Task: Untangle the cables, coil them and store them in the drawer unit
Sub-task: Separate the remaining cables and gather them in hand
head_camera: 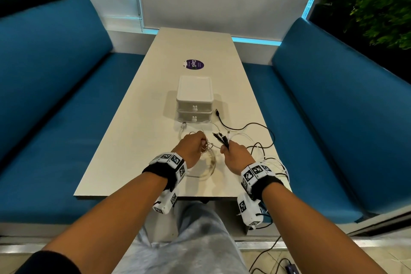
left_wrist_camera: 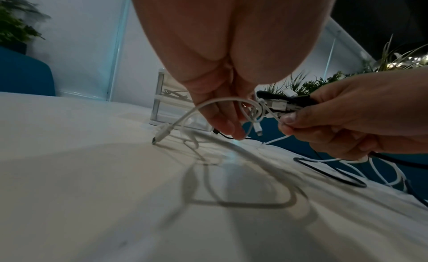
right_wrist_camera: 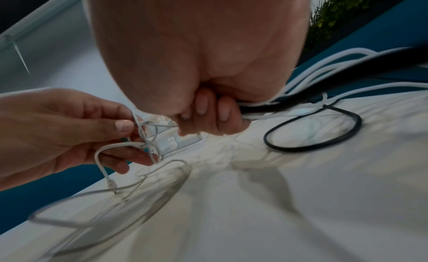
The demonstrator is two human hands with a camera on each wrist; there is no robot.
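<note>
White and black cables point(head_camera: 242, 140) sprawl over the near end of the pale table point(head_camera: 133, 140), just in front of the small white drawer unit point(head_camera: 194, 99), whose two drawers (each with a little rabbit-shaped knob) are both closed. The left hand point(head_camera: 192, 148) pinches a knot of thin white cable point(right_wrist_camera: 148, 136) between thumb and fingertips, a loop with a plug point(left_wrist_camera: 162, 133) dangling down so its tip touches the tabletop. The right hand point(head_camera: 236, 155) is curled tight around a bundle of black and white leads, their connector ends point(head_camera: 221, 138) sticking out beyond the knuckles towards the drawer unit. From that fist the rest trails off to the right: a black cable point(head_camera: 244, 128) curving away past the unit's right side, and white loops point(head_camera: 281, 168) reaching the table's right edge. A purple round sticker point(head_camera: 195, 64) sits on the table beyond the unit. Blue benches point(head_camera: 55, 95) run along both sides.
</note>
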